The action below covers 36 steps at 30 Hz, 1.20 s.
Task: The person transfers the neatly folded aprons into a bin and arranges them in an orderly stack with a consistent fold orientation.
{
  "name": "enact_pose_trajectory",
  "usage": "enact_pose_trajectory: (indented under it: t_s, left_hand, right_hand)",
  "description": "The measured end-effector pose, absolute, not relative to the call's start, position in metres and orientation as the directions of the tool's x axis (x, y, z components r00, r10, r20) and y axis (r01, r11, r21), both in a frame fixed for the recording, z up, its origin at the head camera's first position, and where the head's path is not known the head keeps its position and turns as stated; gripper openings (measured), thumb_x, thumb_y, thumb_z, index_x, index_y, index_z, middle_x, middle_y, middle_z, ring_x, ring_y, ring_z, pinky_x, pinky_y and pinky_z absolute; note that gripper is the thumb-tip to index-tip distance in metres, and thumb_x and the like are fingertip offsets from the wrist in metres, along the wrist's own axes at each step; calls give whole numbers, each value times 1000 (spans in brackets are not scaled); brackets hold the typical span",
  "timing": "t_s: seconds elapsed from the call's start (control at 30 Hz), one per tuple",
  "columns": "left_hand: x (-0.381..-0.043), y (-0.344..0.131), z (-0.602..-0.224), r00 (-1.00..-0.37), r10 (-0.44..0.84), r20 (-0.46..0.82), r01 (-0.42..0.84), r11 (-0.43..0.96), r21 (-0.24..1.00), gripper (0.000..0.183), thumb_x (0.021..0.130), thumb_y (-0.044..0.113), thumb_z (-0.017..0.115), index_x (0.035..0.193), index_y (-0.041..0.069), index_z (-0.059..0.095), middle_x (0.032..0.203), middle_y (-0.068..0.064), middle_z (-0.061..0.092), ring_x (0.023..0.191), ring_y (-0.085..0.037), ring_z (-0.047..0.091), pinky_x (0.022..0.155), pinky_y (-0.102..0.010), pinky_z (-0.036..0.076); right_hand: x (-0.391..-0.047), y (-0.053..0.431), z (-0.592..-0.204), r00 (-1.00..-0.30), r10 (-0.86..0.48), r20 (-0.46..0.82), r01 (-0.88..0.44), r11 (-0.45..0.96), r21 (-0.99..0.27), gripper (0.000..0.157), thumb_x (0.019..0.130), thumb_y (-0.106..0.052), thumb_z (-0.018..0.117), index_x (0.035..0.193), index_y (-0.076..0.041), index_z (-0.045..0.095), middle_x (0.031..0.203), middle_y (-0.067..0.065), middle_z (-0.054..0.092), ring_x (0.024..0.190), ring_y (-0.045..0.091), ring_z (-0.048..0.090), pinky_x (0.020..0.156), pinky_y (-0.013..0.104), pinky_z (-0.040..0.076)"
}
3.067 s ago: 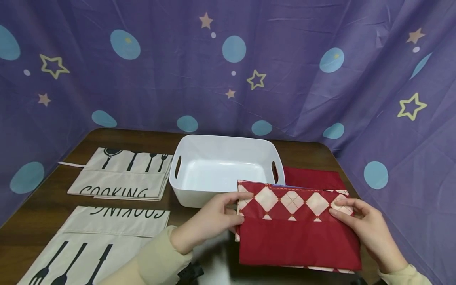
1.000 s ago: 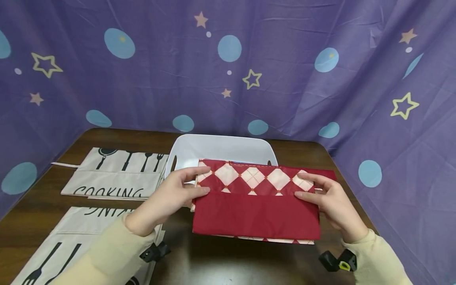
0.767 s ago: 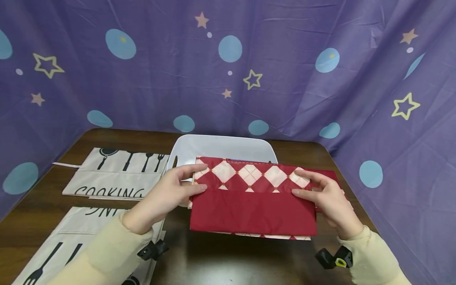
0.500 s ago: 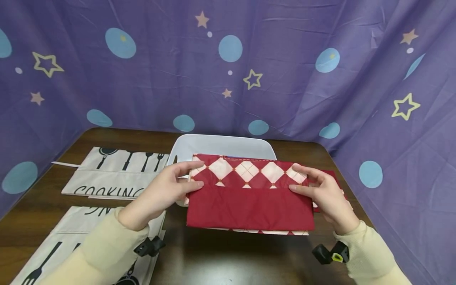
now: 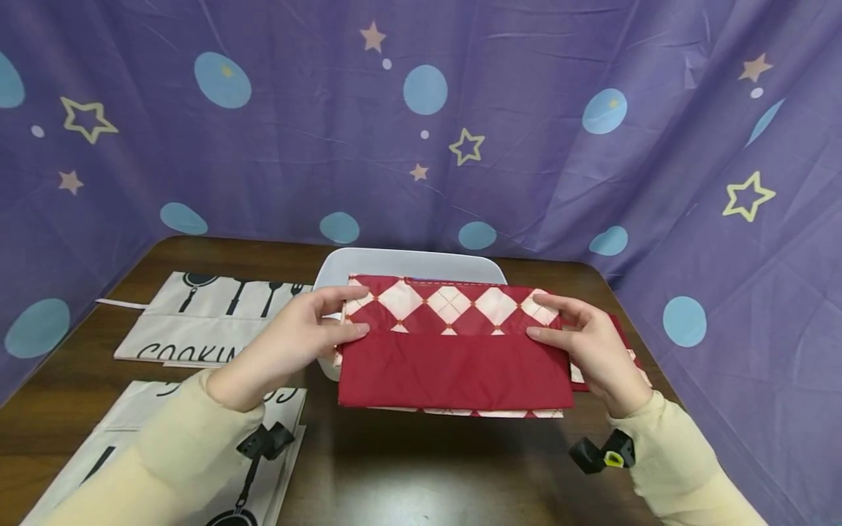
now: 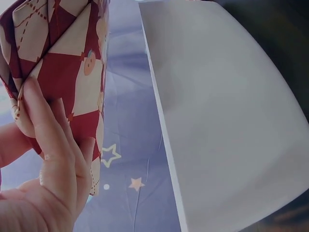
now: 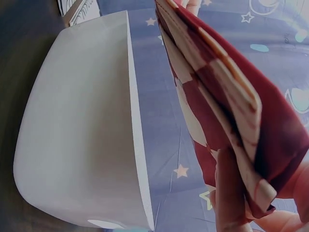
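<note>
A folded red apron [image 5: 454, 372] with a band of cream diamonds is held up by both hands, level above the table. My left hand [image 5: 286, 340] pinches its left end, thumb on the front and the other fingers partly hidden behind. My right hand [image 5: 595, 354] grips the right end the same way. Behind the apron stands a white plastic bin [image 5: 408, 261], its front mostly covered in the head view. In the right wrist view the apron's stacked folds [image 7: 231, 96] show edge-on beside the bin wall [image 7: 82, 125]. A button-like print [image 6: 90, 63] shows on its back in the left wrist view.
Two folded cream aprons with black utensil prints lie on the left, one farther back [image 5: 210, 310] and one nearer [image 5: 128, 413], partly under the left sleeve. Another red folded cloth [image 5: 626, 340] lies at right behind the right hand. A purple curtain [image 5: 526, 183] surrounds the table.
Both hands have carried the folded red apron left and away from me, from the right side to in front of the bin, hiding more of it. The grip looks unchanged.
</note>
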<state>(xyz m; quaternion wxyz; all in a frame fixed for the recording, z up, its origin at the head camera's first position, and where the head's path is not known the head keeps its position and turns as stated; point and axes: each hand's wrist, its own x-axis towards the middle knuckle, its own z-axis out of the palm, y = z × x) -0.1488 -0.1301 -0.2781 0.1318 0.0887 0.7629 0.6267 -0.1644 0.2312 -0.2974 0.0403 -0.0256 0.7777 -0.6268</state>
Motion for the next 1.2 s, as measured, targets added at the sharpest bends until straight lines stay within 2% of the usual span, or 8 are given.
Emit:
enact_pose_trajectory:
  t_s: [0.33,0.63,0.8,0.87,0.93,1.07,1.13,1.2]
  left_hand:
    - [-156,-135,-271,-951,292,-102,-20,269,963,64,93,9,67,149,-1,38,129,-27,57,78,-20,73,70,-34,62]
    - [-163,-140,-267,-952,290,-101,-6,312,950,65,92,9,68,149,0,38,133,-25,54,75,-15,68,66,-28,60]
    - [-168,-144,-266,-954,286,-89,6,316,949,65,91,7,68,149,-1,39,137,-24,49,71,-10,65,64,-27,59]
    - [-170,-145,-265,-955,286,-84,12,318,948,65,91,7,68,149,-1,38,140,-25,46,72,-9,65,65,-26,59]
    - [-172,-146,-264,-956,281,-87,9,326,945,65,91,7,67,149,-1,38,143,-25,44,72,-9,64,65,-26,59]
    - [-175,-145,-260,-957,266,-119,-20,346,938,64,92,8,67,149,0,39,145,-24,41,72,-10,63,66,-25,58]
    - [-176,-145,-258,-956,261,-131,-32,350,936,64,92,8,67,149,1,39,145,-23,41,74,-11,63,67,-24,58]
    - [-177,-145,-257,-956,256,-141,-42,357,933,64,92,9,67,149,1,38,145,-23,41,80,-12,64,69,-24,59]
  right_hand:
    - [-173,226,-294,-995,-90,-33,14,201,-979,62,88,-8,73,145,-2,48,117,-10,61,95,6,63,73,24,58]
    - [-181,225,-288,-995,-102,-21,3,168,-986,61,88,-4,72,143,4,47,108,-10,62,80,6,64,66,23,57]
    - [-185,224,-286,-993,-118,-28,11,142,-990,60,88,-2,70,143,5,46,90,-9,61,72,6,65,63,25,59]
    - [-187,223,-285,-992,-123,-39,22,139,-990,59,89,-2,69,143,4,46,95,-8,62,73,6,66,64,27,60]
    - [-189,223,-283,-990,-128,-54,36,140,-990,59,90,-2,68,144,3,46,111,-2,63,77,5,67,66,27,60]
    - [-190,223,-281,-987,-143,-71,50,145,-988,61,90,-3,67,146,1,44,145,10,47,94,3,63,71,26,60]
    - [-191,223,-280,-987,-142,-74,55,136,-989,61,90,-2,67,146,1,44,146,10,47,98,4,61,71,25,59]
    - [-193,223,-280,-988,-135,-77,61,122,-991,60,89,-2,68,144,2,46,137,4,55,97,4,60,71,23,58]
